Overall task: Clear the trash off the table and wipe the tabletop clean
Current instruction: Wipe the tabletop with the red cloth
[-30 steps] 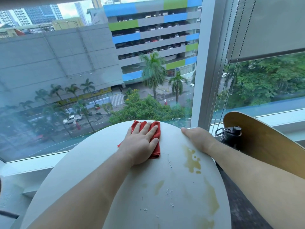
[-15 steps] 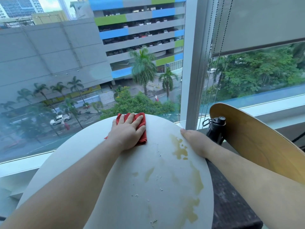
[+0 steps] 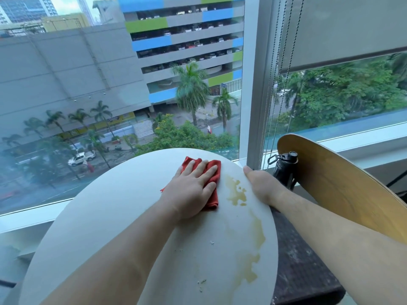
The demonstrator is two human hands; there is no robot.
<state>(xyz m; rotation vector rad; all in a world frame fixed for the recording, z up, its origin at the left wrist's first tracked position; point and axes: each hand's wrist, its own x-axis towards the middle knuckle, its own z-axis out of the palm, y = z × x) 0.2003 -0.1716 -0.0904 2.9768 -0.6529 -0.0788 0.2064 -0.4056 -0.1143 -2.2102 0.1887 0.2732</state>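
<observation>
Outward, at largest scale: window [image 3: 110,84] onto a street, palms and a parking building, with roller blind [image 3: 341,29] partly lowered at right, its top cut off by the frame. Below, round white table [image 3: 105,216], near edge cropped and much of the surface covered by both forearms. Right of the table, curved wooden panel [image 3: 341,194], perhaps a chair back, its lower part out of frame. Left hand [image 3: 189,190] open and flat, fingers straight, pressing on red cloth [image 3: 212,172] at the far side of the table. Most of the cloth hidden under the palm, only its far and right margins showing. Right hand [image 3: 262,186] set on the table's right rim, thumb on top, fingers hidden past the edge: gripping or merely resting, cannot tell. Black bottle [image 3: 284,170] just beyond that hand, between rim and panel, base concealed. Yellowish spill [image 3: 236,192] just right of the cloth, trailing in patches toward the near right edge. Smallest, pale crumbs [image 3: 201,282] scattered near the front, too small to identify.
</observation>
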